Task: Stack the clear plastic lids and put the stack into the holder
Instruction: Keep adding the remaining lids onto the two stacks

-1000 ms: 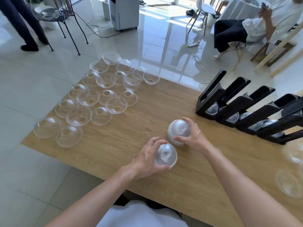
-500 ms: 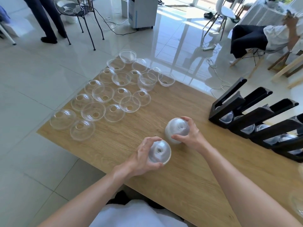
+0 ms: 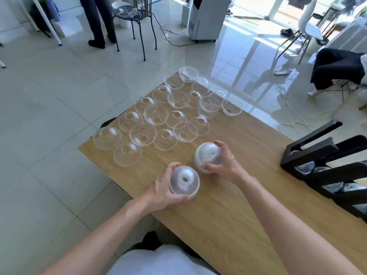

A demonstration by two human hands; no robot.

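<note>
Two stacks: each hand is gripping one.
Left hand (image 3: 161, 190): fingers are curling round near lid stack (image 3: 184, 182).
Right hand (image 3: 225, 165): fingers are clasping far lid stack (image 3: 208, 156).
Loose lids (image 3: 156, 118): lying across worktop (image 3: 248, 195) corner.
Holder (image 3: 325, 165): standing at right.

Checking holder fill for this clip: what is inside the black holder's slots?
Clear domed lids show through the openings of the black holder at the table's right. The walls cover most of each slot, so no count is possible.

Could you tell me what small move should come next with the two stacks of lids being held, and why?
Probably set the left hand's stack onto the right hand's stack: both are dome-up, side by side, and the holder takes one stack.
</note>
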